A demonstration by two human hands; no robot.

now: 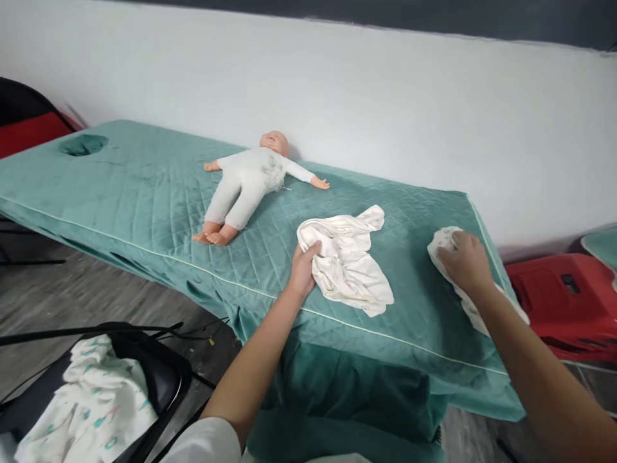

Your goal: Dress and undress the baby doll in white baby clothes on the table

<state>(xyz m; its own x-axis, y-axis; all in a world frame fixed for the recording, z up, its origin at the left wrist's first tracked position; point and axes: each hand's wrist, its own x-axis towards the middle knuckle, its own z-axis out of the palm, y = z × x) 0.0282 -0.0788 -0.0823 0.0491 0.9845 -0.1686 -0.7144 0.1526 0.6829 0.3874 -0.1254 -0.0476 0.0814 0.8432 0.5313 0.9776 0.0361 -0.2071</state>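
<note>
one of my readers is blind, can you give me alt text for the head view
A person's left hand grips a crumpled white cloth while the right hand touches a second white cloth, both on a green quilted cover. A white-bodied doll lies farther back to the left; a patterned cloth lies on a black chair at lower left.

A white wall [308, 83] rises behind a green-draped table [159, 186] above grey flooring [120, 289].
</note>
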